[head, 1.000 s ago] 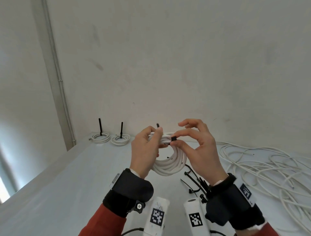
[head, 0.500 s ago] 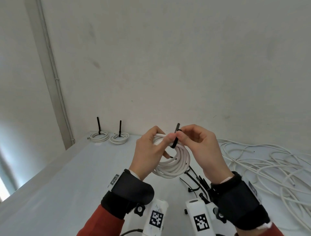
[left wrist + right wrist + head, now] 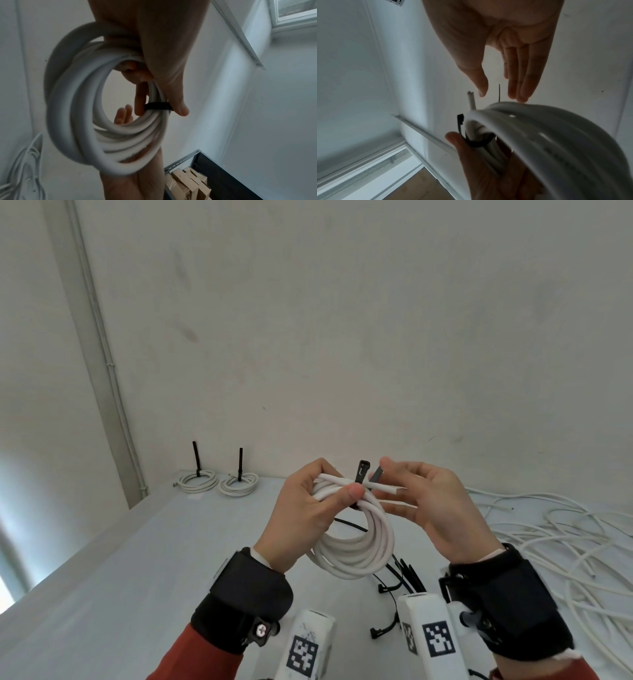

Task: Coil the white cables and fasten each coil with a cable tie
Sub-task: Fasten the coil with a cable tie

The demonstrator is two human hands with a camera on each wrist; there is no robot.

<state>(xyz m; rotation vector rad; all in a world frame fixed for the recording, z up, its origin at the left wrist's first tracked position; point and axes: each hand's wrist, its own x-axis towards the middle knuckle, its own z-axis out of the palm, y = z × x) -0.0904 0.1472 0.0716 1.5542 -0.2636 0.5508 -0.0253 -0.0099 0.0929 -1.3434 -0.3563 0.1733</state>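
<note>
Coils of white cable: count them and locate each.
3. One coil is in the left hand; a tied coil and a second tied coil lie side by side at the table's far left end. Loose cables at right could hide others.

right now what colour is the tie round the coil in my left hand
Black. The cable tie shows best in the left wrist view.
</note>
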